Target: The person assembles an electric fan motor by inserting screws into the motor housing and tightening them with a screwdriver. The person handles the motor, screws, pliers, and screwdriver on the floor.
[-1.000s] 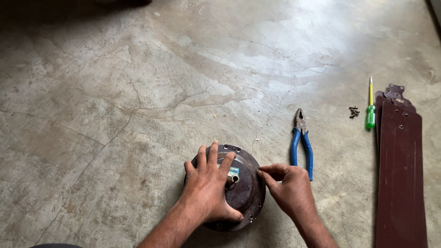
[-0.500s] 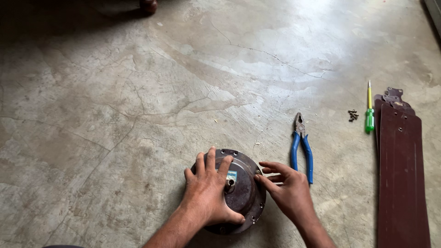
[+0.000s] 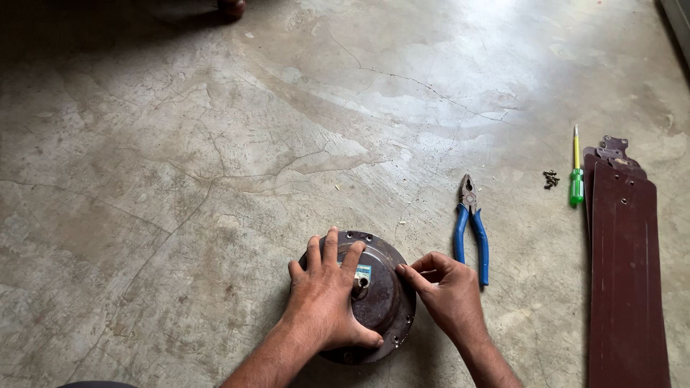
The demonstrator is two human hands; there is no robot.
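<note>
Both hands rest on a round, rust-brown ceiling fan motor housing (image 3: 377,298) lying on the cracked concrete floor (image 3: 215,144) at the lower centre of the frame. Left hand (image 3: 325,294) lies flat over the top of the housing, fingers spread and pointing to the upper edge, thumb hooked toward its lower right rim; it presses down rather than grips. Right hand (image 3: 449,291) sits at the right rim of the housing, fingers curled and pinched together with thumb and forefinger tips touching the rim; whether anything small is caught between them cannot be told. A short central shaft with a small blue and white label beside it shows between the two hands. Just right of the right hand lie blue-handled pliers (image 3: 471,226), jaws pointing to the upper edge. Further right, a small heap of dark screws (image 3: 551,179) lies just beside a green-and-yellow screwdriver (image 3: 576,172). Along the right edge, stacked dark maroon fan blades (image 3: 627,280) run from mid-frame to the bottom.
</note>
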